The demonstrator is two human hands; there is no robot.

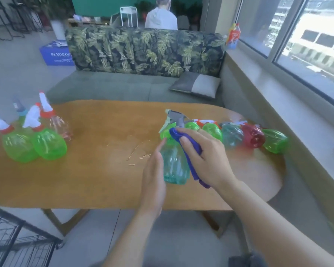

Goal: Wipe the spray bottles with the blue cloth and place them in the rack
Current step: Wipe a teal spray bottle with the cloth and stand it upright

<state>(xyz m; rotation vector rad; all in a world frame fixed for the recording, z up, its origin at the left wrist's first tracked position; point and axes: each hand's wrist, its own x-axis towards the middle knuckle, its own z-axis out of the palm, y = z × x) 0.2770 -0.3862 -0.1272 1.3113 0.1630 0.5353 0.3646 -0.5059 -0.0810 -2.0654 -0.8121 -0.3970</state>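
A person's two bare hands work on a teal spray bottle (175,164) with a grey-and-green trigger head, held upright just above the near half of a wooden table (96,170). The left hand (154,176) lies along the bottle's left side with its fingers nearly straight, steadying it rather than curling round it. The right hand (206,158) curls over a blue cloth (191,151) and presses it against the bottle's right shoulder and neck; the cloth's loose end hangs down beside the bottle's base. Beyond the held bottle, toward the table's far right edge, a row of spray bottles lies on its side: green (212,131), teal (232,135), red (253,138) and green (276,140), each just beside the next. At the table's left end, well apart from the hands, stand a cluster of upright bottles, among them two green ones (48,144) with white-and-red heads and a clear pinkish one (59,127). A few thin yellowish strands (141,151) lie on the tabletop left of the held bottle. A black wire rack (17,239) stands on the floor off the table's near left corner.
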